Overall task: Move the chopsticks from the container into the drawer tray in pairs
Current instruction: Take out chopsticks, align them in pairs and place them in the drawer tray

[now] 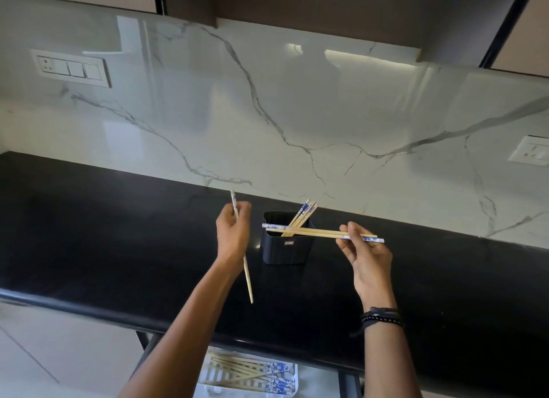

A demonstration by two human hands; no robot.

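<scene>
The black worktop (118,234) runs under a marble backsplash (267,115), and the drawer below its front edge is pulled open so the white drawer tray (297,377) lies directly beneath the hands, a short drop from where the sticks are picked. Several chopsticks in the tray (237,371) lie flat already, their blue-patterned ends mostly to the right.

The black ribbed container (286,249) stands on the worktop near the backsplash, between the two arms. A few remaining chopsticks (306,212) lean in it against its far right corner, patterned ends up.

The right grip (368,258) pinches a pair of chopsticks (320,232) between thumb and fingertips, held level across the container's mouth. A patterned end shows at both the left and the right, so the two seem to lie head to tail and probably need turning to match.

The left grip (233,234) is curled around a single chopstick (248,278), held nearly upright with its patterned end up, likely waiting for a partner, since the task wants pairs.
</scene>
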